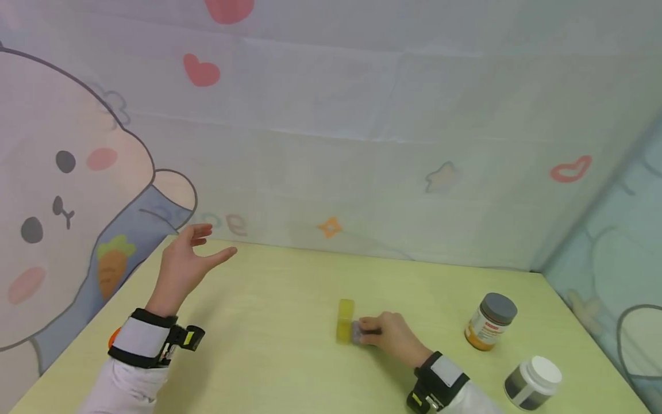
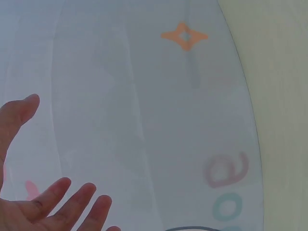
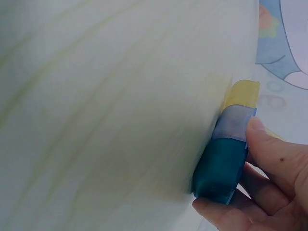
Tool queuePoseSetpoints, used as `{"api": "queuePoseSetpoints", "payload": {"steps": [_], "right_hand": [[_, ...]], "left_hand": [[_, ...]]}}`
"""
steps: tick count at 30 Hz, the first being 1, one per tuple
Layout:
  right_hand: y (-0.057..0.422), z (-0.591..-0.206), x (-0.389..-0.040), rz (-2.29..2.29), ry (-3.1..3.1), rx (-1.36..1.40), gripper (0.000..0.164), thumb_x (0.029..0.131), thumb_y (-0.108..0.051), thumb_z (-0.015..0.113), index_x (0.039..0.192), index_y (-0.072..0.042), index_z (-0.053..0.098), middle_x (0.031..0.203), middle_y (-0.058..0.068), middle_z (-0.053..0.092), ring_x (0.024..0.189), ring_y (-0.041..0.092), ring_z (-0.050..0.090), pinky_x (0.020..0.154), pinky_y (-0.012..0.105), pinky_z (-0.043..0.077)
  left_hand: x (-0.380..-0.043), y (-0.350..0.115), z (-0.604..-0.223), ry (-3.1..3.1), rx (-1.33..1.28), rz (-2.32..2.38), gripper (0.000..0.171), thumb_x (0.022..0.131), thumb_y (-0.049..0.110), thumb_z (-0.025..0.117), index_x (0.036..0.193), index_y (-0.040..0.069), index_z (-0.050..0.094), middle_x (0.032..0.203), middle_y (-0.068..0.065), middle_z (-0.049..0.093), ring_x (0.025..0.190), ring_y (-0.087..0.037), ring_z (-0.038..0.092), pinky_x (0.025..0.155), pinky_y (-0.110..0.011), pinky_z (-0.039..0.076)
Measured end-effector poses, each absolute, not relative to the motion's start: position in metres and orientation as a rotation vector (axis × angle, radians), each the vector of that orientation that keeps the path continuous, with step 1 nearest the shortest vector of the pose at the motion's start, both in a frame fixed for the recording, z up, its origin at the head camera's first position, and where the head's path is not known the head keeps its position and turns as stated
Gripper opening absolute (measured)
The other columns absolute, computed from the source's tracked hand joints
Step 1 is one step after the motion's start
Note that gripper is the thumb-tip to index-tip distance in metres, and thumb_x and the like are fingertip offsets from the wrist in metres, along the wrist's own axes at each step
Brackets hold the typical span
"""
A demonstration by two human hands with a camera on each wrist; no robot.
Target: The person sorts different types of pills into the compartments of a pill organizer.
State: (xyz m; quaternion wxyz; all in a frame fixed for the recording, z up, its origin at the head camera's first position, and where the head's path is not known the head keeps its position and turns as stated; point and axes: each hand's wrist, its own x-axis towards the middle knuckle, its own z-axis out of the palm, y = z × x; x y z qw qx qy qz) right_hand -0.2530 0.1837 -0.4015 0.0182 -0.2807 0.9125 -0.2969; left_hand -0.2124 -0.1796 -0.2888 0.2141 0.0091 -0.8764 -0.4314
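Note:
My right hand (image 1: 395, 336) is low over the middle of the table, pinching a small rounded plastic box between thumb and fingers. In the right wrist view this box has a teal section (image 3: 219, 168) and a translucent lilac section (image 3: 234, 122). A translucent yellow plastic piece (image 1: 345, 322) lies directly beyond it on the tabletop, seemingly against its end; whether they are joined I cannot tell. On the left, my left hand (image 1: 183, 267) is raised above the table, thumb and fingers spread apart, holding nothing. The left wrist view shows only its fingers before the curtain.
To the right stand a grey-lidded jar (image 1: 490, 322) with an orange base and a white-lidded jar (image 1: 532, 382). Something orange (image 1: 114, 336) peeks out behind the left wrist. A printed curtain (image 1: 331, 144) hangs along the far edge of the yellowish table (image 1: 269, 368).

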Motion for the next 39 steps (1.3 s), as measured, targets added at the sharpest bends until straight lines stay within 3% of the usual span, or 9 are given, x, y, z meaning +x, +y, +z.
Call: {"api": "queuePoseSetpoints", "payload": {"steps": [9,20,39], "right_hand": [[0.183,-0.399,-0.249,-0.925,2.831,-0.88,0.032,0.074,-0.013,0.072,0.1,0.005,0.066,0.106,0.017,0.063,0.101,0.037,0.058,0.084,0.044,0.045],[0.179,-0.399,-0.245,-0.937,2.809,-0.877,0.031,0.076,-0.012,0.071,0.101,0.005,0.066,0.107,0.018,0.063,0.102,0.037,0.057,0.084,0.044,0.045],[0.178,-0.404,-0.247,-0.929,2.83,-0.874,0.03,0.076,-0.012,0.07,0.101,0.004,0.066,0.109,0.018,0.062,0.103,0.037,0.057,0.087,0.044,0.044]], "left_hand": [[-0.177,-0.213,-0.301,-2.498,0.119,-1.165,0.075,0.078,0.044,0.068,0.13,-0.002,0.039,0.126,-0.023,0.046,0.115,-0.038,0.042,0.086,-0.051,0.039],[-0.15,-0.239,-0.32,-2.682,0.214,-1.126,0.085,0.077,0.045,0.068,0.133,-0.006,0.03,0.13,-0.029,0.039,0.117,-0.044,0.035,0.087,-0.058,0.036],[-0.127,-0.275,-0.356,-2.823,0.402,-1.211,0.098,0.075,0.047,0.069,0.137,-0.009,0.018,0.134,-0.032,0.031,0.119,-0.046,0.031,0.091,-0.057,0.034]]}}
